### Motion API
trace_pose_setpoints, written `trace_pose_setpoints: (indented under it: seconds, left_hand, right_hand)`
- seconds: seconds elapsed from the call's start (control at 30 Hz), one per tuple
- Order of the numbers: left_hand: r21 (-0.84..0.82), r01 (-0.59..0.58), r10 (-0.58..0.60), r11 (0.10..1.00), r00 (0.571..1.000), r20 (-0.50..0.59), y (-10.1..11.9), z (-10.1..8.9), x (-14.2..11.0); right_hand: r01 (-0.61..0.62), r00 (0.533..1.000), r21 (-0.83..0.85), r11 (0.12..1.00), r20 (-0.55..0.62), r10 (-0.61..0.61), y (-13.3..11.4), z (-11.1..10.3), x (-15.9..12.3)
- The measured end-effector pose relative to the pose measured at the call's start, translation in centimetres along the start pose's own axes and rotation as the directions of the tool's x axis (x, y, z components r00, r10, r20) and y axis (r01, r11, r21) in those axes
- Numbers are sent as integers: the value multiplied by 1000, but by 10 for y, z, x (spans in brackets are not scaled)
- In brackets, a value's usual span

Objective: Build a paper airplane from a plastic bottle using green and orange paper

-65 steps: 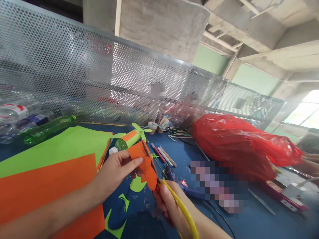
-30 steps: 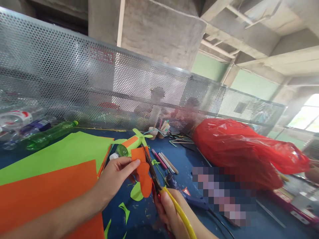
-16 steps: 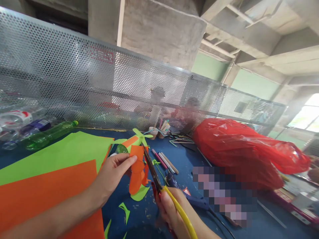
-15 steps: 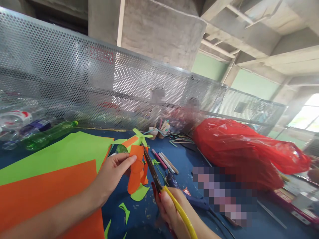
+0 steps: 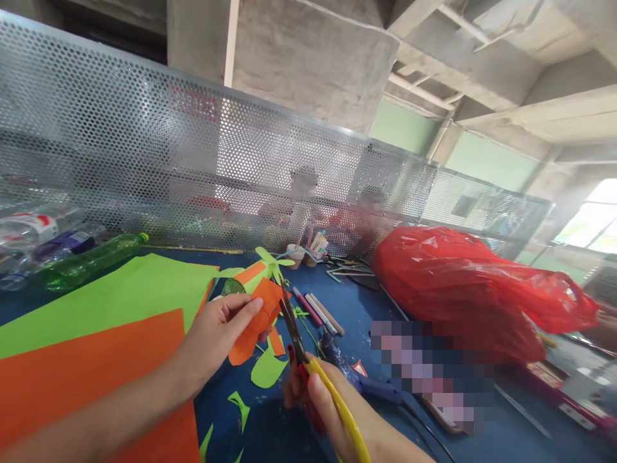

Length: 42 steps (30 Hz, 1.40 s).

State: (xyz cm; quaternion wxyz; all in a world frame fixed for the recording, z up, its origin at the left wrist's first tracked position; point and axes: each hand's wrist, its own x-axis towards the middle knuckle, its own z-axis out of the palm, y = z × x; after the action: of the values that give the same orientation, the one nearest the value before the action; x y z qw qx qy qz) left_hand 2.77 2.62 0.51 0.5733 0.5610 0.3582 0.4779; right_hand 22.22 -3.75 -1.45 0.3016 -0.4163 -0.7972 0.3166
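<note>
My left hand [image 5: 226, 334] pinches a cut piece of orange paper [image 5: 248, 337] between thumb and fingers above the blue table. My right hand [image 5: 328, 392] is wrapped round the yellow and red handles of a pair of scissors [image 5: 295, 328]. Their dark blades stand a little apart, close by the right edge of the orange piece; whether they touch it I cannot tell. Below it lie a rounded green paper piece [image 5: 268, 368] and a small orange strip [image 5: 276, 341]. Just beyond sits a green and orange paper shape with petal-like blades [image 5: 265, 263].
Large green [image 5: 144, 283] and orange sheets [image 5: 96, 386] lie at left, with plastic bottles [image 5: 91, 260] behind. Markers [image 5: 318, 312], a blue glue gun [image 5: 376, 388] with its cord and a red plastic bag [image 5: 457, 289] are at right. A perforated metal screen [image 5: 193, 167] rises behind.
The orange piece has tilted, its lower end swinging left. The scissors have come slightly down, their blades now parted. An orange scrap beside the piece now shows lower, near the green one.
</note>
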Motion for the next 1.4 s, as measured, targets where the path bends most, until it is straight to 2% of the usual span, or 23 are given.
trace_pose_setpoints:
  seconds: [0.17,0.3,0.57,0.73,0.93,1.13,1.3,1.4]
  left_hand:
    - [-8,37,-36,999,995,88,-4,2,-3]
    - [5,67,-67,998,994,84,-2,5,-7]
    - [4,98,-98,995,992,77,0,7,-9]
    - [-26,107,-104,994,990,94,-1,7,-9]
    - [-54,115,-110,992,989,97,0,9,-8]
    - [-57,122,-116,991,988,101,0,9,-10]
    - [-48,118,-112,992,988,104,-2,8,-11]
    - [-71,132,-125,989,987,105,-2,8,-11]
  right_hand:
    - [-18,1000,-19,1000,-24,18,-1,1,-1]
    - [-63,997,-1,998,-35,63,2,3,-2]
    - [-58,997,16,998,-51,58,-1,3,1]
    - [-96,990,19,995,-99,98,3,5,0]
    - [-140,986,84,987,-80,146,3,6,0]
    - [-172,969,104,979,-159,188,-6,8,0]
    - [-168,977,171,971,-101,187,-6,6,1]
    - [-191,970,158,969,-118,211,-5,7,1]
